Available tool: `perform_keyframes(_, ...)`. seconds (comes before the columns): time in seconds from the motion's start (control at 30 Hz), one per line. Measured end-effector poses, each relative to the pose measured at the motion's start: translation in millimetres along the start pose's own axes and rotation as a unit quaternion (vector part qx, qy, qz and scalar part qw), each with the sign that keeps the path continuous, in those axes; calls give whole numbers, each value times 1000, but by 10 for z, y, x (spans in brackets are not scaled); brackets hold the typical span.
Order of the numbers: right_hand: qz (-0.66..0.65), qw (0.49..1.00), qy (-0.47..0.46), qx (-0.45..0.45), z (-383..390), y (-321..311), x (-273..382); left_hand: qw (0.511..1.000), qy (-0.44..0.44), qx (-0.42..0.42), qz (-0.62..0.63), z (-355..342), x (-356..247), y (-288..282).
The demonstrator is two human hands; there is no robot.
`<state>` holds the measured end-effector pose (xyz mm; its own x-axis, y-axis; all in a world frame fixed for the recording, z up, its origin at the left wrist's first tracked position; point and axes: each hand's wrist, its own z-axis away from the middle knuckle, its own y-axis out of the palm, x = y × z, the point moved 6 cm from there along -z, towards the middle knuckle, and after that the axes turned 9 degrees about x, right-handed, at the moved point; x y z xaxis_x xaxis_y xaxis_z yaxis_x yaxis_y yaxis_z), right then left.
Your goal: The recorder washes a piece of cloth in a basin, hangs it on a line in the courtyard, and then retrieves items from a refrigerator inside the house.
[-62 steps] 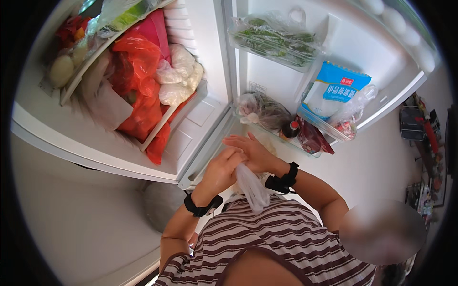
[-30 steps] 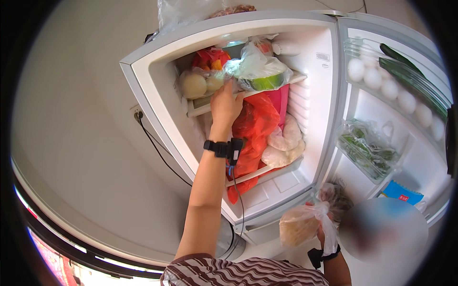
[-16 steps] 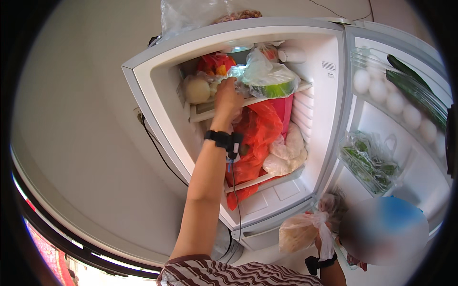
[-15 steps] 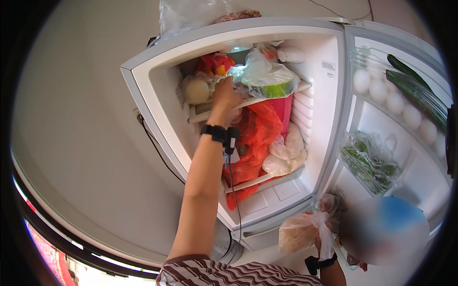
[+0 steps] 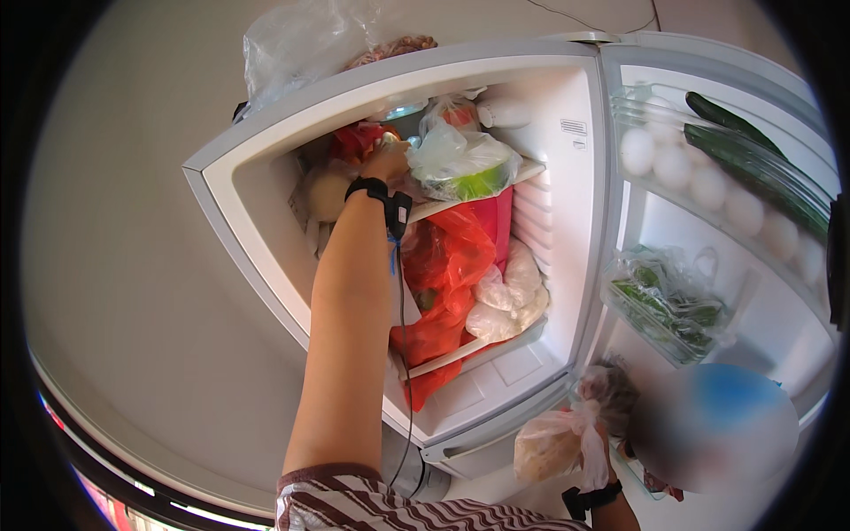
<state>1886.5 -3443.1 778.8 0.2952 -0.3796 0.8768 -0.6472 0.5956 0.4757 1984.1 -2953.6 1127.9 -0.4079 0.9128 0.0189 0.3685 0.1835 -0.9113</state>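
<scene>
My left hand (image 5: 386, 162) reaches deep onto the fridge's upper shelf, its fingers mostly hidden at the back. Beside them lies a red plastic bag (image 5: 354, 140) with something orange-yellow in it. A pale round item (image 5: 324, 195) sits left of my wrist. Just to the right is a clear bag with a cut green-rinded piece (image 5: 478, 181), perhaps melon. Low at the right, outside the fridge compartment, my right hand (image 5: 598, 460) is closed on the gathered neck of a clear plastic bag (image 5: 546, 445) with pale tan contents.
The open fridge door (image 5: 660, 212) stands at the right, holding white eggs (image 5: 708, 188), cucumbers (image 5: 753, 164) and bagged green vegetables (image 5: 668, 296). Red bags (image 5: 443, 265) and white bagged lumps (image 5: 505, 310) fill the lower shelf. A blurred round shape (image 5: 713, 429) is at lower right.
My left hand has gone farther back on the upper shelf, toward the red bag. The view has shifted, so the fridge appears farther left. My right hand still holds its bag.
</scene>
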Motion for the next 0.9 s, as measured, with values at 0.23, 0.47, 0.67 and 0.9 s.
perform_keyframes(0.23,-175,984,-18,23,1,-202,-67,973,-67,-120,186,112,55,-275)
perform_keyframes(0.47,-50,996,-57,50,-53,-80,1,933,101,-305,161,514,51,-552)
perform_keyframes(0.67,86,988,-110,63,-43,-14,74,689,-112,-370,612,1071,-1,-512)
perform_keyframes(0.9,124,979,-147,69,52,40,381,683,-78,-159,708,1565,-357,-434)
